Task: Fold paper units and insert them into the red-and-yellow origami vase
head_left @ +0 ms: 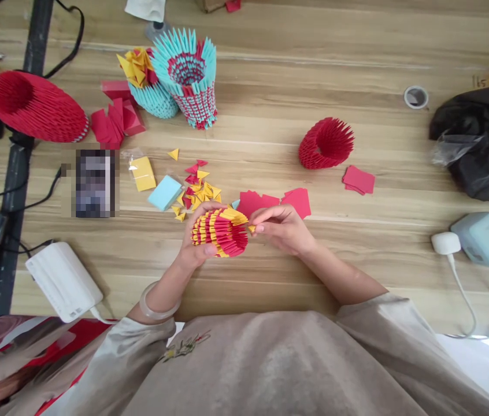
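Table [357, 63]: striped pot [222, 232] held above, toward near edge, opening tilted at right hand [286, 230], likely for access. Left hand [189, 252] wraps its side, presumably as support. Loose pieces [204, 194] just beyond, handy reach. Right hand pinches yellow piece [251, 229] by pot's rim.

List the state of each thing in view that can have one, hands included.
Left hand: curled around the red-and-yellow vessel
Red-and-yellow vessel: held tilted, mouth toward the right hand
Right hand: pinching a yellow triangle
Yellow triangle: held near the vessel's mouth
Loose triangles: scattered
Blue-and-red vase: standing, open
Blue vessel: topped with folded pieces
Small red vessel: standing, open
White box: cable attached
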`<state>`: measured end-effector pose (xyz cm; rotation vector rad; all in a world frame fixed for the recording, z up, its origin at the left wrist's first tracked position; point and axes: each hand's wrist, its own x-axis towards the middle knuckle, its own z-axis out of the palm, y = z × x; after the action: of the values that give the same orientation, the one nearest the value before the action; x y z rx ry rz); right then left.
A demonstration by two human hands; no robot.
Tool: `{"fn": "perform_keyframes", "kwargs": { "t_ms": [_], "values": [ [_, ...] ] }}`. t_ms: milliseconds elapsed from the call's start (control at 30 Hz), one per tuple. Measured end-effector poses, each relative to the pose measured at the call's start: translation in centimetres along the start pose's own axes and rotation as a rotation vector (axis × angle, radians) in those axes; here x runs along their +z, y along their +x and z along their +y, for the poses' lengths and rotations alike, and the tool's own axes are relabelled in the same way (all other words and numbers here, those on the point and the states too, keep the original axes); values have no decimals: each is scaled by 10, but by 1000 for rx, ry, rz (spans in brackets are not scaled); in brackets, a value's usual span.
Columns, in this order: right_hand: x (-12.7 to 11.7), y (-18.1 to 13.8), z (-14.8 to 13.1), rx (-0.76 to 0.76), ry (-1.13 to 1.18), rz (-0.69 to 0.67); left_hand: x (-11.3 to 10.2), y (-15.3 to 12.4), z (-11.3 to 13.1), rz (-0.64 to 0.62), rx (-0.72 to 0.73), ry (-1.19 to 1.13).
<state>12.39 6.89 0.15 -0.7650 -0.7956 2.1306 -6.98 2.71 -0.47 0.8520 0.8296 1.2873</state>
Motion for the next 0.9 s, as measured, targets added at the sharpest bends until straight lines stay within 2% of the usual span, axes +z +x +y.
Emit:
{"fn": "perform_keyframes", "kwargs": {
  "t_ms": [133,367,700,900],
  "values": [
    [2,-1,0,75,99,17,-1,-2,0,-40,31,73],
    [6,-1,1,129,91,9,4,-1,3,-110,149,80],
    [8,-2,0,174,72,54,10,-8,5,74,-35,52],
    [7,-3,2,209,106,85,9,-8,9,10,-48,107]
  ]
}}
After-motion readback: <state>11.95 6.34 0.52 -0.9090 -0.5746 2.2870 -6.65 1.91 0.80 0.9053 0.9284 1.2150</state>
